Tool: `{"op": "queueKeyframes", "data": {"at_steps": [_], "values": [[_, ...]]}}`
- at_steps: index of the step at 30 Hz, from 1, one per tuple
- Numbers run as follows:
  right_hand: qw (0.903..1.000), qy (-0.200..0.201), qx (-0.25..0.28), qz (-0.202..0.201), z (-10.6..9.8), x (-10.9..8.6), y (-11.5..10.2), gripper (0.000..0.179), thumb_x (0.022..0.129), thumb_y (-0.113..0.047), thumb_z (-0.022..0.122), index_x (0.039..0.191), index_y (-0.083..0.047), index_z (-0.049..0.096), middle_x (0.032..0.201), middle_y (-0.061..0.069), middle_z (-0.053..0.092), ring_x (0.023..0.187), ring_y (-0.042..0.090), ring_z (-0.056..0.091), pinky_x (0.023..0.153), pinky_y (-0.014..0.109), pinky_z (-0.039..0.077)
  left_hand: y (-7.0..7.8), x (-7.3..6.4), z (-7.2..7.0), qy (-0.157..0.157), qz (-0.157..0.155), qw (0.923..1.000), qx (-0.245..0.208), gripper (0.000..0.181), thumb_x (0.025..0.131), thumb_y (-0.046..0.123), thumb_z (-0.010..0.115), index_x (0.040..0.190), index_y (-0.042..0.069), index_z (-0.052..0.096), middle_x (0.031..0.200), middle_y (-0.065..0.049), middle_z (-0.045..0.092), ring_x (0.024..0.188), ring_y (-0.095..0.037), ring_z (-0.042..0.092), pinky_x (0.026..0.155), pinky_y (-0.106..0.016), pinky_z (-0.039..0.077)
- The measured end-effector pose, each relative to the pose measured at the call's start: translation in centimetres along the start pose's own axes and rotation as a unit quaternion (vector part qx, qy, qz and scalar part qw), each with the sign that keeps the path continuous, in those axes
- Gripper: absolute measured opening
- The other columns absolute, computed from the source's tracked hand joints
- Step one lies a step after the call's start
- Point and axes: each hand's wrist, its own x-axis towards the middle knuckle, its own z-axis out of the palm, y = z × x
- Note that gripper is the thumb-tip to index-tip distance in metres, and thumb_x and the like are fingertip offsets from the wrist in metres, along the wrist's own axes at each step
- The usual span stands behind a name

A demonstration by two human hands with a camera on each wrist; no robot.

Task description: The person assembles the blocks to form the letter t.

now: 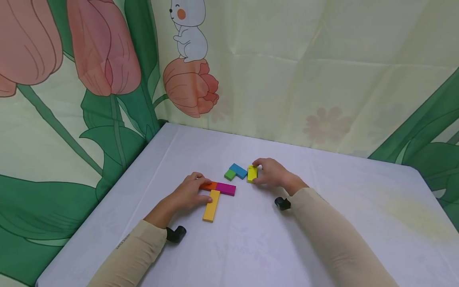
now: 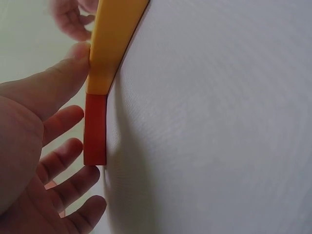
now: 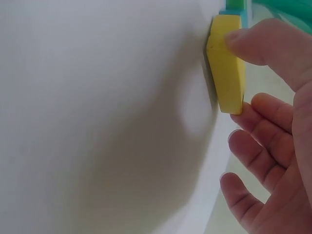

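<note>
My right hand (image 1: 273,172) pinches a small yellow block (image 1: 252,174) between thumb and fingers, at its two ends. In the right wrist view, the thumb lies on one part of the yellow block (image 3: 226,73) and a fingertip meets its near end. My left hand (image 1: 188,193) rests beside a T of flat blocks. Its thumb touches the long amber block (image 1: 211,206), and its fingers, loosely bent, reach the orange block (image 1: 208,186). A magenta block (image 1: 226,189) continues from the orange one. In the left wrist view, fingertips lie near the red-orange block (image 2: 95,131).
Just left of the yellow block, a blue block (image 1: 238,171) and a green block (image 1: 230,175) lie together. A white cloth covers the table (image 1: 340,223). Behind it hangs a curtain (image 1: 269,79) printed with tulips and a white animal.
</note>
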Motion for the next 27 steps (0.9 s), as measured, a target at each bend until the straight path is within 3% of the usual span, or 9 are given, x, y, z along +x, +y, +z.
{"op": "queueKeyframes", "data": {"at_steps": [15,27], "values": [[0.9995,-0.006,-0.028,-0.015,1.3,1.6,-3.0,0.062,0.084,-0.028,0.08,0.138,-0.008,0.057,0.133,0.011,0.059,0.124,0.031,0.049,0.105,0.047,0.044,0.1,0.1,0.1,-0.003,-0.009,1.0,-0.001,0.06,0.082,0.032,0.084,0.136,0.015,0.062,0.14,-0.012,0.045,0.128,-0.03,0.042,0.097,-0.043,0.052],[0.9999,-0.004,-0.01,-0.006,2.4,2.4,-5.5,0.065,0.08,-0.032,0.085,0.136,-0.011,0.059,0.128,0.008,0.061,0.122,0.027,0.051,0.099,0.042,0.05,0.0,0.2,0.0,-0.007,-0.007,0.9999,-0.003,0.062,0.081,0.033,0.084,0.136,0.017,0.062,0.137,-0.011,0.046,0.127,-0.028,0.042,0.096,-0.042,0.053]]}}
